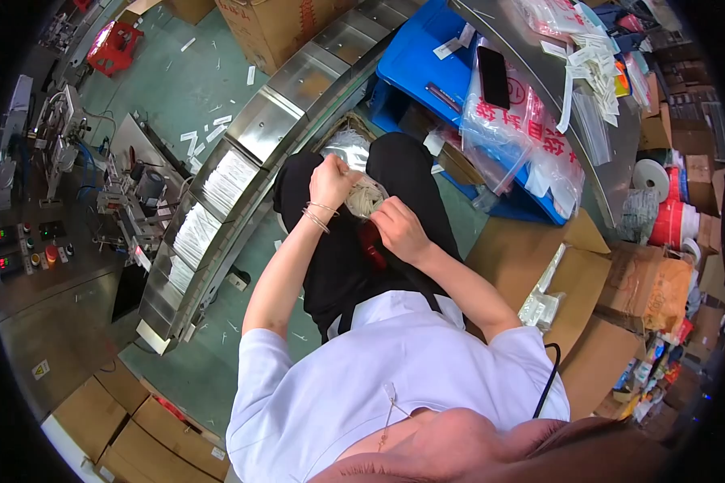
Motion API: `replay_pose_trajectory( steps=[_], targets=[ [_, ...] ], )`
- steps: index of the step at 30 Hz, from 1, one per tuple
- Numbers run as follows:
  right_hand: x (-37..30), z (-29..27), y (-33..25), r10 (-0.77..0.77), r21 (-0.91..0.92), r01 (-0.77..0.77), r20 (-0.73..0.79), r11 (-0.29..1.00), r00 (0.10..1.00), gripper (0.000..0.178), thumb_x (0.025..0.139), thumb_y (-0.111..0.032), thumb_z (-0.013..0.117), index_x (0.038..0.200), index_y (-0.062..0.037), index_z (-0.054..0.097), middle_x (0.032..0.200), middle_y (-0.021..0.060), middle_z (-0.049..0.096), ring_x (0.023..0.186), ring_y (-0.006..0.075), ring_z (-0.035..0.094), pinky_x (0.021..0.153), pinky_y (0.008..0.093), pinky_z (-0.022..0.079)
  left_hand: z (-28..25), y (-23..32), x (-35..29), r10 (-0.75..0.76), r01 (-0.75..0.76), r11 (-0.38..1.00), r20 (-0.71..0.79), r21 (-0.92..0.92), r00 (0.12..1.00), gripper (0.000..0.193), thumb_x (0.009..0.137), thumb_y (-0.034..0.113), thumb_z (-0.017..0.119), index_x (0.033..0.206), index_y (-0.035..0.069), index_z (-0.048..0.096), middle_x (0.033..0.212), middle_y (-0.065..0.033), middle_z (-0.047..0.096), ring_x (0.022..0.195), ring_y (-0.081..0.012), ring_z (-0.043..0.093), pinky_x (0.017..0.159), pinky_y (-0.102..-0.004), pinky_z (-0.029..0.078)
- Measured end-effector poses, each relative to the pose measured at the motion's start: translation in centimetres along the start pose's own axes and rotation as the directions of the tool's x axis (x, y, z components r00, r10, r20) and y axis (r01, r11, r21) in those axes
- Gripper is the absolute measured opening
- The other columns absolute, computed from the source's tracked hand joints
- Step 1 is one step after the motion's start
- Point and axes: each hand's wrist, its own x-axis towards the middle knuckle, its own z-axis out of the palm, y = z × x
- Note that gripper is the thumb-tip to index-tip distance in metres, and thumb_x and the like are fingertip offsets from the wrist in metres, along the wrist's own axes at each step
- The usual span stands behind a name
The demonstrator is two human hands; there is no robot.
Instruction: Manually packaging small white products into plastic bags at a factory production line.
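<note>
Low between my knees is a rounded bundle of off-white strands (366, 198), too small to tell what they are. My left hand (330, 185), with thin bangles on its wrist, is closed in a pinch just above the bundle's left side. What its fingertips hold is hidden. On the bundle's right edge, my right hand (400, 230) is closed, gripping the rim of it. Shiny clear plastic (348, 148) lies just beyond, between my knees. Something red (370, 245) shows below the bundle in my lap.
A metal conveyor (258, 129) with stacks of thin white strips (229, 179) runs along my left. To the right, a blue crate (419, 68) carries plastic bags and a black phone (494, 78). An open cardboard box (532, 270) stands by my right elbow.
</note>
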Motion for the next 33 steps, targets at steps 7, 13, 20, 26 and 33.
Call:
replay_pose_trajectory(
  steps=[7, 13, 20, 26, 33],
  targets=[
    [0.1, -2.8, -0.6, -0.108, 0.102, 0.101, 0.059, 0.99, 0.992, 0.016, 0.064, 0.006, 0.058, 0.08, 0.0031, 0.055, 0.078, 0.0127, 0.049, 0.078, 0.0292, 0.052, 0.071, 0.0354, 0.046, -0.4, 1.8, -3.1, 0.005, -0.019, 0.983, 0.077, 0.185, 0.997, 0.036, 0.064, 0.023, 0.078, 0.073, 0.003, 0.049, 0.061, -0.0106, 0.057, 0.062, -0.0237, 0.061, 0.057, -0.0357, 0.047],
    [-0.7, -2.8, -0.5, -0.099, 0.108, 0.088, 0.103, 0.99, 0.99, 0.014, 0.065, 0.006, 0.058, 0.079, 0.0032, 0.055, 0.079, 0.0133, 0.05, 0.079, 0.0297, 0.052, 0.071, 0.0353, 0.046, -0.1, 0.2, -2.7, 0.03, -0.049, 0.981, 0.104, 0.189, 0.994, 0.029, 0.067, 0.019, 0.074, 0.076, 0.002, 0.052, 0.063, -0.012, 0.058, 0.061, -0.0251, 0.061, 0.057, -0.0362, 0.048],
    [-1.5, -0.5, 0.3, 0.042, -0.03, -0.039, 0.078, 0.999, 0.996, 0.009, 0.068, 0.003, 0.059, 0.077, 0.0029, 0.055, 0.086, 0.0141, 0.051, 0.087, 0.0299, 0.051, 0.073, 0.0357, 0.045, -1.5, 0.9, 0.9, -0.065, 0.072, 0.996, 0.156, -0.044, 0.986, 0.01, 0.068, 0.012, 0.064, 0.073, 0.004, 0.063, 0.073, -0.0172, 0.064, 0.074, -0.0342, 0.063, 0.069, -0.0394, 0.051],
    [0.1, 0.0, -2.0, 0.105, -0.21, -0.125, -0.103, 0.97, 0.989, 0.008, 0.07, 0.001, 0.062, 0.075, 0.0022, 0.056, 0.089, 0.0147, 0.052, 0.088, 0.0302, 0.051, 0.073, 0.0358, 0.045, -1.9, 0.7, 2.5, 0.029, -0.034, 0.997, 0.069, 0.076, 0.997, 0.007, 0.07, 0.003, 0.058, 0.07, -0.001, 0.064, 0.054, -0.0128, 0.06, 0.05, -0.0199, 0.063, 0.052, -0.0293, 0.049],
    [-1.7, 1.9, -1.2, 0.205, -0.019, -0.208, -0.108, 0.978, 0.973, 0.006, 0.074, 0.001, 0.06, 0.073, 0.0, 0.054, 0.081, 0.0123, 0.053, 0.078, 0.0284, 0.054, 0.069, 0.036, 0.046, -2.6, 1.3, 2.6, -0.032, 0.031, 0.998, 0.024, 0.05, 0.999, 0.007, 0.068, 0.006, 0.06, 0.069, 0.002, 0.066, 0.06, -0.0145, 0.061, 0.057, -0.0254, 0.063, 0.058, -0.0327, 0.05]
  ],
)
